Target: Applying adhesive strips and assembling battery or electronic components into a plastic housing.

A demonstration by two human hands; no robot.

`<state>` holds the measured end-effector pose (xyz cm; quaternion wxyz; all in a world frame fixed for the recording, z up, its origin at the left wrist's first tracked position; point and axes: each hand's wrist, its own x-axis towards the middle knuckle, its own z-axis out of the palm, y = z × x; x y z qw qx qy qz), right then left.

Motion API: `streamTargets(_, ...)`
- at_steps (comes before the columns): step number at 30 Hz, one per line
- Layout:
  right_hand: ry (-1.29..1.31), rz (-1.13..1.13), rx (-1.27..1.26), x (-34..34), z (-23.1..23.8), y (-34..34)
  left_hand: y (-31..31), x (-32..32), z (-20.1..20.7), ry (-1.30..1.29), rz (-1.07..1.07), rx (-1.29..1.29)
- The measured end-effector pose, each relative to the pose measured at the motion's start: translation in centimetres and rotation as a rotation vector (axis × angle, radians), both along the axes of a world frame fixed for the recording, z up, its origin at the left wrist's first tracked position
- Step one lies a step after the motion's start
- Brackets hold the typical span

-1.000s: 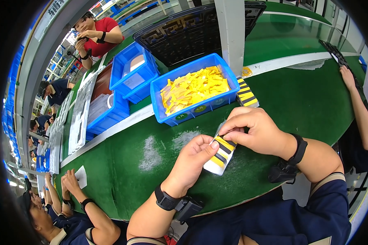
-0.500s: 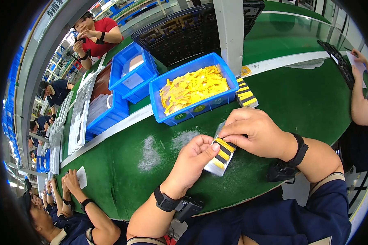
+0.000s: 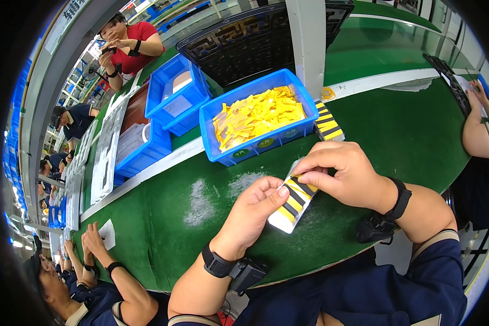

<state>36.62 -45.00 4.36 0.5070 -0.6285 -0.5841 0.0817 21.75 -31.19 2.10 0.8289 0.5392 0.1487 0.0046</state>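
Note:
My left hand (image 3: 254, 206) grips a white card with yellow and black stripes (image 3: 292, 205), its thumb pressed on the card's left edge. The card slants over the green tabletop with its white lower end toward me. At the far end of the card my right hand (image 3: 345, 173) is closed, thumb and forefinger pinching a yellow-and-black strip (image 3: 304, 186) there. My fingers hide part of that strip, and whether it is loose from the card cannot be told. Just beyond my hands stands a blue bin (image 3: 266, 145) heaped with small yellow pieces (image 3: 255, 117).
A similar striped stack (image 3: 328, 124) lies against the bin's right side. Farther left are stacked blue bins (image 3: 171, 117). A grey post (image 3: 309, 43) rises behind. Grey powder (image 3: 198, 204) covers patches of the green table (image 3: 163, 239). Co-workers sit at left and right.
My right hand has shifted slightly up along the card's far end. The card has tilted a little, and more of its stripes show between my hands.

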Motion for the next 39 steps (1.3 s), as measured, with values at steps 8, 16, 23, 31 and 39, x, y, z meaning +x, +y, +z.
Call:
streamTargets(8,0.427,0.019,-0.115,-0.1,-0.4,0.1,-0.4,0.0,0.4,0.002,0.042,0.095)
streamTargets(16,0.388,-0.018,-0.115,-0.2,-0.2,0.1,-0.7,0.0,0.3,-0.014,0.081,0.175)
streamTargets(23,0.132,-0.064,-0.028,-0.2,-0.3,0.0,-1.2,0.0,0.6,-0.043,0.174,0.297)
streamTargets(31,0.021,-0.128,0.033,-0.5,-0.5,0.1,-1.1,0.0,0.2,-0.055,0.196,0.315)
streamTargets(39,-0.092,-0.183,0.137,-0.3,-1.0,0.4,-1.1,0.1,0.3,-0.024,0.174,0.284)
